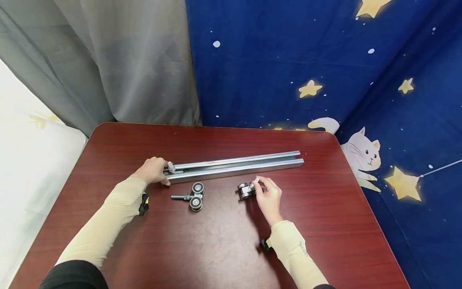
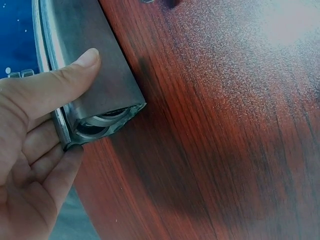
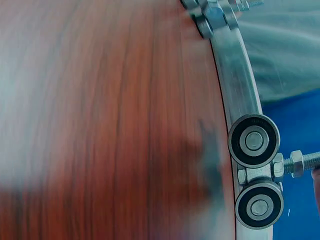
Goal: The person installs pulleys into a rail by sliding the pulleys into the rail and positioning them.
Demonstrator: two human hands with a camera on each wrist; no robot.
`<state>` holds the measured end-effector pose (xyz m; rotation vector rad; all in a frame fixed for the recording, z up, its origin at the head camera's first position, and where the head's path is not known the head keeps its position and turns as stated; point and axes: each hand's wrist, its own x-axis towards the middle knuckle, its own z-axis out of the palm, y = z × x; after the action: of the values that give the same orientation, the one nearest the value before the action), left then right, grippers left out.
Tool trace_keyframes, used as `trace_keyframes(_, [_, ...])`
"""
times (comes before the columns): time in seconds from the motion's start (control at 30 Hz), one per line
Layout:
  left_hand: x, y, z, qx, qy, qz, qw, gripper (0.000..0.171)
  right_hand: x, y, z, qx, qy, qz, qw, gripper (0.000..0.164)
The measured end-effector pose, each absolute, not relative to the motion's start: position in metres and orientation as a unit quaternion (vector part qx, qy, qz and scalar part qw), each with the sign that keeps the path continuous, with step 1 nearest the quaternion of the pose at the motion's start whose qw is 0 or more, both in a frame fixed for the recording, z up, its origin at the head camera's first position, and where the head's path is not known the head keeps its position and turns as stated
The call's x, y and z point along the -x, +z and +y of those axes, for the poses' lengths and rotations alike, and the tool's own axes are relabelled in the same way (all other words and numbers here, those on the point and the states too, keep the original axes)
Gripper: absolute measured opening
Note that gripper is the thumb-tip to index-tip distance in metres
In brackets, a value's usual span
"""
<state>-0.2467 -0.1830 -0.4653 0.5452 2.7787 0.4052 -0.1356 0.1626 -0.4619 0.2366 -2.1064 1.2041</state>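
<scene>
The held roller trolley [image 1: 245, 191] is right of centre, on the near side of the metal rail [image 1: 234, 173]; the right hand [image 1: 268, 196] pinches its threaded end. The left hand [image 1: 153, 170] grips the rail's left end, thumb against the near wall. A second trolley [image 1: 196, 197] lies farther left on the reddish table [image 1: 216, 249]. Grey [image 1: 144, 60] and blue curtains [image 1: 252, 80] hang at the far side.

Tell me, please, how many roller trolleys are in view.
3: a trolley on the table, a second trolley in the right hand, and a third trolley partly hidden inside the rail by the left hand; more may be hidden there.
</scene>
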Motion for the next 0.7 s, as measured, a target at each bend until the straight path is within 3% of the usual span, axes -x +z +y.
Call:
trace_keyframes(0.27, [0.245,-0.463,-0.182,-0.183,0.128,0.964,0.142,0.050,0.141,-0.461,0.189,-0.058,0.456,-0.813,0.359,0.014])
trace_keyframes(0.7, [0.245,-0.467,-0.180,-0.180,0.128,0.966,0.133,0.053,0.153,-0.469,0.241,-0.008,0.436,-0.817,0.377,0.014])
